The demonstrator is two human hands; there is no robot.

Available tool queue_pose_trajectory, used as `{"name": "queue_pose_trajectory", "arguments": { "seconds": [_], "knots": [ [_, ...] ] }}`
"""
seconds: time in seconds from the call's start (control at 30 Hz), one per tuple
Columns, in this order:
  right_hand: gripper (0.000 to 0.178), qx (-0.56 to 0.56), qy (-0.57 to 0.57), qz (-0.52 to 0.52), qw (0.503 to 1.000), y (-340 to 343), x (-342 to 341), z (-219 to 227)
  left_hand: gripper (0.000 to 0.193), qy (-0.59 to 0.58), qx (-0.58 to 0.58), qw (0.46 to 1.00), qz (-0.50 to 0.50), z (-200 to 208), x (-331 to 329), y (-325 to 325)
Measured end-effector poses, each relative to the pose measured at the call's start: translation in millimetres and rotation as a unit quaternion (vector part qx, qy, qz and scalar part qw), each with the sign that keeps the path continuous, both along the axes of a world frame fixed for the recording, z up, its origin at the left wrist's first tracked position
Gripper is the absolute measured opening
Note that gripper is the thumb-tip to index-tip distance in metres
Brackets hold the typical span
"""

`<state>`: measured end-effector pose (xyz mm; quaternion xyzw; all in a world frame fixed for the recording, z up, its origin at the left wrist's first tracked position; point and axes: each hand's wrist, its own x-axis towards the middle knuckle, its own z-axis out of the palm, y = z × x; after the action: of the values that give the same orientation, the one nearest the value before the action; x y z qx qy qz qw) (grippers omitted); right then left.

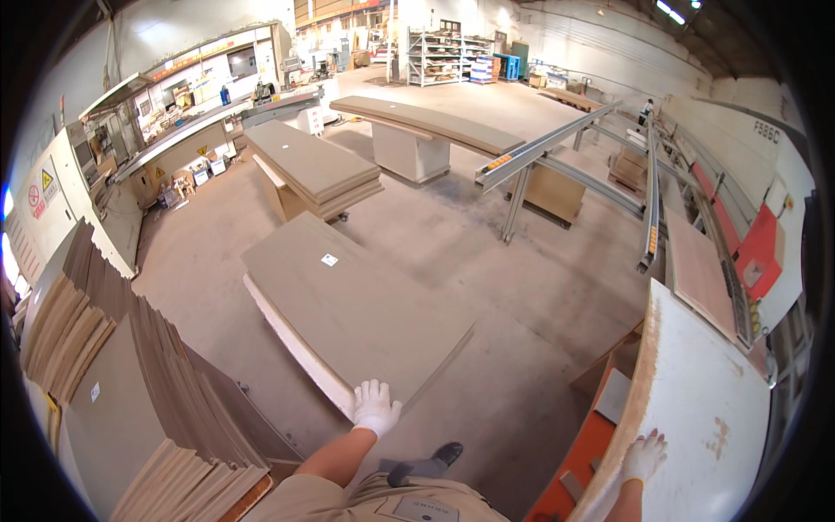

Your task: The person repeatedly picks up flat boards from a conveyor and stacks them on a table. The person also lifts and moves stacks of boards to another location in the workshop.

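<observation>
My left hand (376, 409), in a white glove, rests on the near corner of a large grey-brown board (365, 300). Its fingers lie spread on the top face, and the thumb is hard to make out. A small white label (329, 259) sticks to the far part of that board, which has a pale layer under its left edge. Off to the right, my right hand (645, 457), gloved too, lies with fingers outstretched on a worn white tabletop (709, 391). Neither hand is closed round anything.
Tall stacks of boards (122, 383) stand close on my left. Ahead are two more piles, one left (313, 165) and one farther off (426, 117). A metal roller frame (557, 143) and a long machine (770, 252) run along the right. An orange cabinet (565, 461) sits below the white tabletop.
</observation>
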<state>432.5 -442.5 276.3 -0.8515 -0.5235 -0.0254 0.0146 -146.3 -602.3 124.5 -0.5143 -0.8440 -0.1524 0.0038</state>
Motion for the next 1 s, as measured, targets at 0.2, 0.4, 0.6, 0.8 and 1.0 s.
{"name": "queue_pose_trajectory", "arguments": {
  "seconds": [0.2,0.4,0.6,0.8,1.0],
  "knots": [
    [0.055,0.022,0.015,-0.008,1.0,44,37,-11,0.042,-0.001,-0.007,1.0,0.021,-4,-11,20],
    [0.056,0.003,0.0,-0.001,1.0,86,80,-17,0.045,-0.012,0.04,0.997,0.069,-11,-9,81],
    [0.056,0.008,-0.006,0.005,1.0,99,101,-28,0.044,0.0,0.039,0.996,0.078,-16,-17,131],
    [0.054,-0.001,-0.024,0.015,1.0,92,91,-12,0.044,0.051,0.108,0.991,0.057,-25,-21,145],
    [0.056,-0.011,-0.068,0.047,0.996,88,79,1,0.044,0.03,0.104,0.993,0.056,-22,-21,143]
  ]
}}
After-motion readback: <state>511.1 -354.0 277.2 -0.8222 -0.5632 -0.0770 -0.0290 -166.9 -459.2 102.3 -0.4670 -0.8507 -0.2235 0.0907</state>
